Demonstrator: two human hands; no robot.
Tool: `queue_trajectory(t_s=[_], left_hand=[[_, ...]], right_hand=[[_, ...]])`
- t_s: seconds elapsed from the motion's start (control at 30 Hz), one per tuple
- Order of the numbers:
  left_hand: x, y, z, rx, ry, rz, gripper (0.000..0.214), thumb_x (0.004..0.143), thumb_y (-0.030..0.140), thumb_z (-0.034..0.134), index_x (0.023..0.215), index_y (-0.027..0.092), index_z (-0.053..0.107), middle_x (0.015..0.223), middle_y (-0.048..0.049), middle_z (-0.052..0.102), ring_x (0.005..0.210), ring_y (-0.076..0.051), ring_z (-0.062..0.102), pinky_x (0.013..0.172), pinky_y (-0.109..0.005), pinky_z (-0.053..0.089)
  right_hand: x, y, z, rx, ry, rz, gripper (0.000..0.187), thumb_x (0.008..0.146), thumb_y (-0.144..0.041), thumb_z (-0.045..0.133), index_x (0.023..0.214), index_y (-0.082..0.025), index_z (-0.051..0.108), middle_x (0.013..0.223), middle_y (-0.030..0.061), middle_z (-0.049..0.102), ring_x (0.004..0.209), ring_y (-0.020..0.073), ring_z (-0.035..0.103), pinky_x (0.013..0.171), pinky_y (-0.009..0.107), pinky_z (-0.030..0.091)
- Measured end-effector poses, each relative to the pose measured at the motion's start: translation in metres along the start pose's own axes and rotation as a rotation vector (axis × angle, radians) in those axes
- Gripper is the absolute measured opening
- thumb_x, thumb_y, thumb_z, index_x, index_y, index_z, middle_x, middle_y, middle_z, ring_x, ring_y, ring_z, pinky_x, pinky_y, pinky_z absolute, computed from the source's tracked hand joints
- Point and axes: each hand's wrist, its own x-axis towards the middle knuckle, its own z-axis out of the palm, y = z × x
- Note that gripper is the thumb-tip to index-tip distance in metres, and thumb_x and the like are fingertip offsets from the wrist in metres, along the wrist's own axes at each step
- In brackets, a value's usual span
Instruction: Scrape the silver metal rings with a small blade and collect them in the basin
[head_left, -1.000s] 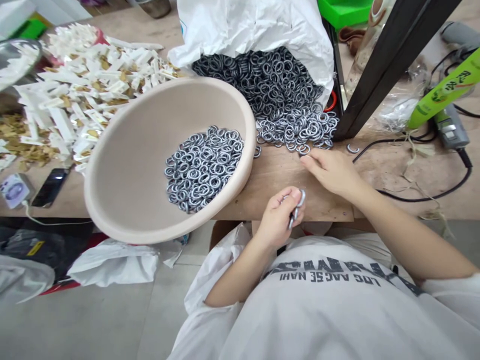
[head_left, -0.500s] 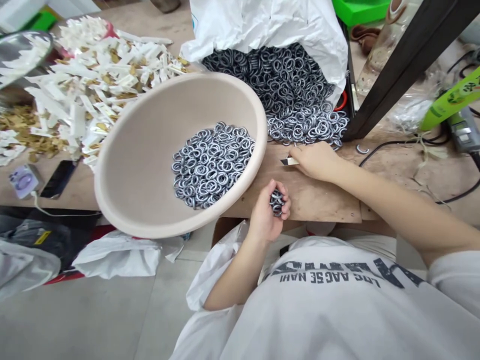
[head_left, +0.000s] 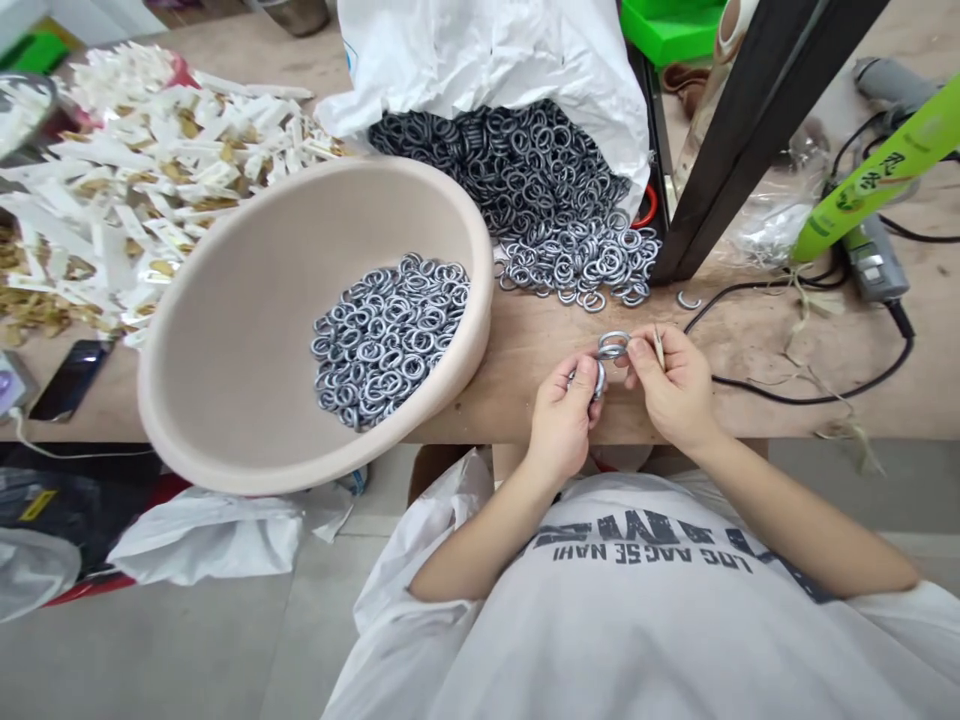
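Observation:
My left hand is shut on a few grey metal rings just above the wooden tabletop. My right hand faces it, pinching a thin pale strip upright between its fingers. A single metal ring lies between the two hands, touching the fingertips of both. To the left, a beige plastic basin holds a mound of metal rings. A larger heap of rings spills from a white sack beyond my hands.
A pile of white plastic pieces lies at the far left, and a phone sits near the table's front edge. At right stand a black steel post, a green-handled tool and a black cable.
My right hand has lifted off the table with the pale strip and moved toward my left hand. The two hands now meet over the table's front edge, with a ring between them.

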Motion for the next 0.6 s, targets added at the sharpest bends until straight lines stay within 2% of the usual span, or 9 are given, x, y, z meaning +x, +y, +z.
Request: queue_trajectory(t_s=[0.07, 0.17, 0.27, 0.37, 0.43, 0.53, 0.6], left_hand=[[-0.001, -0.005, 0.002, -0.002, 0.008, 0.062, 0.038, 0.082, 0.052, 0.076, 0.101, 0.02, 0.069, 0.068, 0.004, 0.055, 0.049, -0.005, 0.04, 0.044, -0.017, 0.029], [-0.001, -0.005, 0.0, 0.032, 0.033, 0.149, 0.029, 0.082, 0.046, 0.078, 0.096, 0.022, 0.071, 0.073, 0.0022, 0.062, 0.054, -0.006, 0.045, 0.051, -0.018, 0.036], [-0.003, 0.005, -0.003, 0.211, 0.025, 0.234, 0.023, 0.083, 0.041, 0.078, 0.09, 0.02, 0.074, 0.077, -0.0005, 0.066, 0.065, -0.01, 0.051, 0.062, -0.02, 0.042], [-0.007, 0.015, -0.007, 0.405, -0.019, 0.288, 0.021, 0.085, 0.039, 0.076, 0.089, 0.018, 0.077, 0.077, -0.002, 0.066, 0.071, -0.012, 0.053, 0.067, -0.022, 0.042], [-0.008, 0.014, -0.008, 0.405, -0.021, 0.291, 0.023, 0.086, 0.04, 0.074, 0.094, 0.019, 0.077, 0.074, -0.0011, 0.063, 0.068, -0.011, 0.051, 0.066, -0.021, 0.041], [-0.007, 0.003, -0.007, 0.266, 0.005, 0.242, 0.029, 0.087, 0.045, 0.073, 0.103, 0.021, 0.076, 0.071, 0.0007, 0.061, 0.062, -0.01, 0.05, 0.063, -0.021, 0.042], [-0.006, -0.006, -0.004, 0.187, 0.002, 0.225, 0.031, 0.087, 0.047, 0.072, 0.101, 0.02, 0.075, 0.07, 0.0009, 0.061, 0.06, -0.009, 0.05, 0.062, -0.021, 0.044]], right_hand=[[-0.009, 0.005, 0.004, 0.028, 0.05, -0.026, 0.027, 0.096, -0.052, 0.058, 0.094, -0.025, 0.06, 0.077, -0.0014, 0.066, 0.059, 0.0134, 0.057, 0.06, 0.029, 0.047], [-0.014, 0.008, 0.002, 0.049, -0.006, -0.047, 0.022, 0.096, -0.047, 0.061, 0.097, -0.025, 0.062, 0.073, -0.003, 0.061, 0.061, 0.0138, 0.057, 0.062, 0.029, 0.047], [-0.008, 0.002, -0.008, -0.002, -0.074, -0.067, 0.025, 0.09, -0.046, 0.069, 0.102, -0.024, 0.066, 0.085, -0.0002, 0.066, 0.074, 0.0162, 0.061, 0.07, 0.031, 0.05], [0.001, -0.007, -0.017, -0.091, -0.114, -0.123, 0.022, 0.089, -0.044, 0.071, 0.095, -0.023, 0.069, 0.088, 0.0019, 0.067, 0.082, 0.0178, 0.063, 0.078, 0.033, 0.051], [0.003, -0.01, -0.016, -0.062, -0.116, -0.116, 0.02, 0.092, -0.043, 0.068, 0.092, -0.023, 0.069, 0.081, 0.0005, 0.064, 0.075, 0.0156, 0.06, 0.072, 0.03, 0.049], [-0.005, -0.006, -0.002, 0.137, -0.012, -0.016, 0.021, 0.094, -0.045, 0.066, 0.096, -0.025, 0.065, 0.067, -0.0043, 0.056, 0.054, 0.0111, 0.049, 0.053, 0.026, 0.042], [-0.014, 0.0, 0.01, 0.245, 0.059, -0.001, 0.021, 0.094, -0.046, 0.065, 0.098, -0.026, 0.063, 0.071, -0.004, 0.057, 0.052, 0.01, 0.047, 0.049, 0.025, 0.039]])
